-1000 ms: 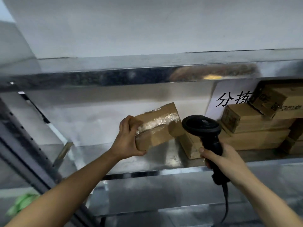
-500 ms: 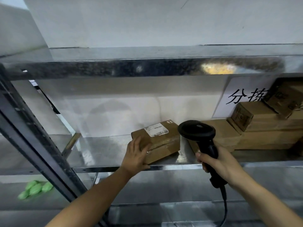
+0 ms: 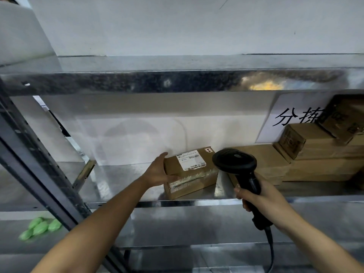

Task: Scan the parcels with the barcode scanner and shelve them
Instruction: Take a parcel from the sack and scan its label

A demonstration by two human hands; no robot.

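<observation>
Fingers of the left hand (image 3: 157,172) lie straight against the parcel (image 3: 190,172), set on the shelf (image 3: 126,202) at frame centre; the right hand (image 3: 262,201) grips the barcode scanner (image 3: 235,164). I judge this parcel shelved; release remains; further parcels unseen.

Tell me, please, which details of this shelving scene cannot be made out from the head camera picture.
- Shipping label on the small parcel: print too small to read, head view.
- Wall sign: its lettering is partly covered by the stacked boxes.
- Stacked boxes: cut off by the right edge.
- Barcode scanner: scanning window faces away.
- Green objects lower left: blurred, unidentifiable.
</observation>
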